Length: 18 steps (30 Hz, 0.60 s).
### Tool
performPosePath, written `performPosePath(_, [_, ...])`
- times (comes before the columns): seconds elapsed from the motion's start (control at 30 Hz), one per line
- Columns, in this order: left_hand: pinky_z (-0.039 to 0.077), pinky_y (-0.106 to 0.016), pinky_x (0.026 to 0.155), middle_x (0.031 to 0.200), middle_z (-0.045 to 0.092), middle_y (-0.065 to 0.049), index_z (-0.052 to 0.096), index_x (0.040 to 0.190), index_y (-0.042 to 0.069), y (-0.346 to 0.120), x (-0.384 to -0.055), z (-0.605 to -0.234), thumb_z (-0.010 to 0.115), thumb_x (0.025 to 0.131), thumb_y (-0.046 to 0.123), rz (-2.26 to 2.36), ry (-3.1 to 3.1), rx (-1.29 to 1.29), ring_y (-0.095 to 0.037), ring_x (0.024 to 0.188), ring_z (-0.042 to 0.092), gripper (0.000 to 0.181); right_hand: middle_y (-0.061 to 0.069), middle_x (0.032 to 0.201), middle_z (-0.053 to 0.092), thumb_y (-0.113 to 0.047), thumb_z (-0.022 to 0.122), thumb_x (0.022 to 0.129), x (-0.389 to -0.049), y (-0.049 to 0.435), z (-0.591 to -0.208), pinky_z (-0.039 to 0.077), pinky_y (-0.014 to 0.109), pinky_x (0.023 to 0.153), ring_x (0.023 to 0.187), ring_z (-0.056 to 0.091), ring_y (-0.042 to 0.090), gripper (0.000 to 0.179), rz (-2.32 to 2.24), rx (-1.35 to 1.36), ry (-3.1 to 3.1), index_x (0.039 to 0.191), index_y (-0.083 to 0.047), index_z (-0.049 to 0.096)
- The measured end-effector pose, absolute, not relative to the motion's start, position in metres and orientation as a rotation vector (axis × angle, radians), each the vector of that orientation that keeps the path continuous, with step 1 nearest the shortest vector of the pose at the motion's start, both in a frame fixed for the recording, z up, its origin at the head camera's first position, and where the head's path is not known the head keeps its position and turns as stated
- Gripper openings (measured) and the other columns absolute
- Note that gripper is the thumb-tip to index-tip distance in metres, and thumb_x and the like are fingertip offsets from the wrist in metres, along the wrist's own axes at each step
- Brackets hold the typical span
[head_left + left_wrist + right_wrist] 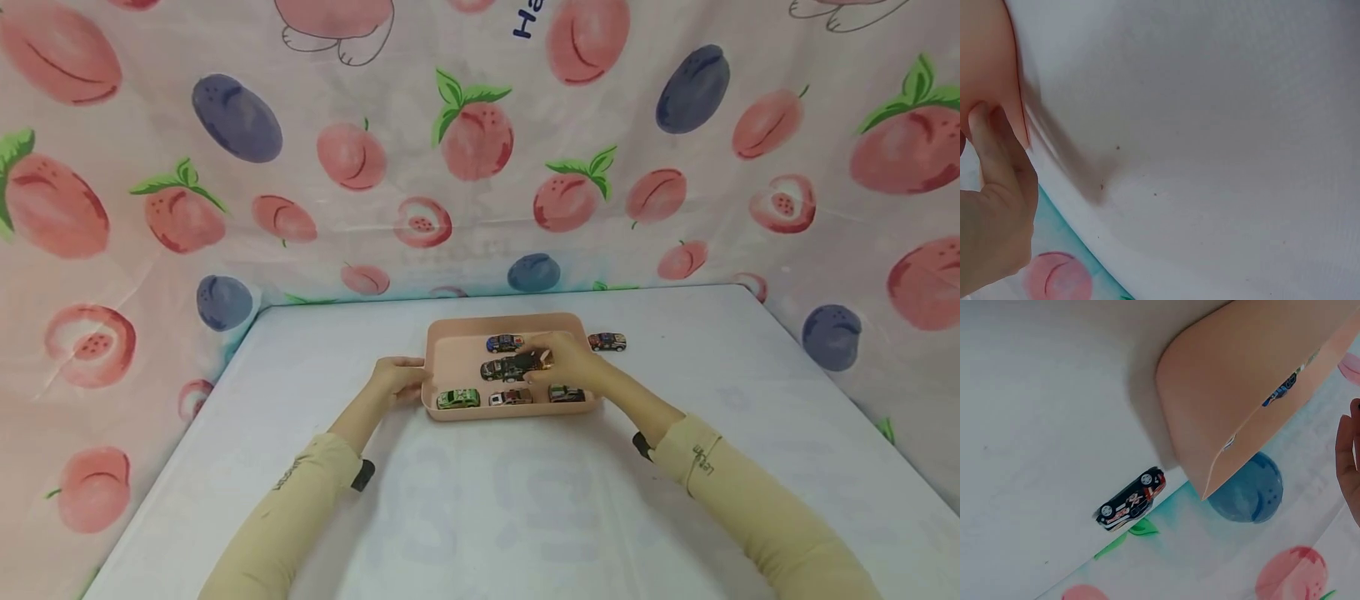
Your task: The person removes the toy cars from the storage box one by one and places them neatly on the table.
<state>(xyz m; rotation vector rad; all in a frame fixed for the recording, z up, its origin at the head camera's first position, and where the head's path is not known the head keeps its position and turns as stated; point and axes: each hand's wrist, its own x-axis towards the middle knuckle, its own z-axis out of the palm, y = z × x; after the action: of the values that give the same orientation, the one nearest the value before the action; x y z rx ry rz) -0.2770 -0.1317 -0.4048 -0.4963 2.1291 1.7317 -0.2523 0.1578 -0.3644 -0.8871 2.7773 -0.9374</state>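
From my remote station I watch a right hand (564,358) pinch a black car (534,361) between thumb and fingers, over a pink tray (452,358) on a white table (510,508); twelve o'clock is the far side. The black car lies at the fingertips, toward nine o'clock from the palm. With fingers across it, I cannot tell how its long axis runs, or whether its wheels touch the tray floor.

A dark car (497,369) lies close by at nine o'clock, its length running roughly nine to three; that tight spacing is, I judge, the relation that counts most. A blue car (505,342) sits at about ten from the black car, a white-and-red car (511,397) at about seven.

At the tray's nine-o'clock end, a left hand (397,377) grips the wall at the rim, the farther of the two from the black car.

Outside the tray, a lone car (607,342) stands between two and three o'clock from the right hand, the nearer hand, its long axis also near nine to three. On the right wrist feed, I see it just beside the tray, apart from it.
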Motion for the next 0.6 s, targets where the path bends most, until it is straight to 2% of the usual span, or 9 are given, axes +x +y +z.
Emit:
performPosePath(0.13, [0.05, -0.015, 0.051, 0.079, 0.064, -0.003, 0.056, 0.126, -0.004, -0.132, -0.276, -0.403, 0.066, 0.082, -0.001, 1.728, 2.159, -0.467, -0.005, 0.059, 0.057, 0.045, 0.015, 0.111, 0.064, -0.009, 0.072, 0.081, -0.25, 0.169, -0.362, 0.055, 0.043, 0.082, 0.091, 0.061, 0.025, 0.035, -0.933, -0.861, 2.77, 0.114, -0.001, 0.064])
performPosePath(0.4, [0.054, -0.018, 0.058, 0.105, 0.068, -0.016, 0.059, 0.122, -0.003, -0.134, -0.279, -0.408, 0.067, 0.081, -0.001, 1.712, 2.191, -0.423, -0.008, 0.067, 0.06, 0.042, 0.017, 0.109, 0.065, -0.012, 0.071, 0.082, -0.247, 0.194, -0.358, 0.055, 0.041, 0.078, 0.091, 0.061, 0.027, 0.037, -0.856, -0.759, 2.843, 0.116, -0.002, 0.064])
performPosePath(0.43, [0.054, -0.019, 0.057, 0.101, 0.069, -0.017, 0.062, 0.118, -0.002, -0.137, -0.282, -0.412, 0.069, 0.079, -0.001, 1.736, 2.175, -0.388, -0.009, 0.067, 0.061, 0.04, 0.016, 0.108, 0.065, -0.012, 0.071, 0.082, -0.247, 0.197, -0.358, 0.055, 0.041, 0.078, 0.09, 0.06, 0.026, 0.037, -0.868, -0.747, 2.843, 0.116, -0.001, 0.064])
performPosePath(0.6, [0.055, -0.021, 0.061, 0.102, 0.069, -0.018, 0.062, 0.119, -0.001, -0.138, -0.282, -0.415, 0.069, 0.08, 0.001, 1.727, 2.17, -0.368, -0.012, 0.072, 0.062, 0.041, 0.016, 0.103, 0.066, -0.008, 0.071, 0.08, -0.246, 0.217, -0.361, 0.052, 0.047, 0.08, 0.085, 0.057, 0.022, 0.036, -0.887, -0.794, 2.864, 0.113, 0.005, 0.063])
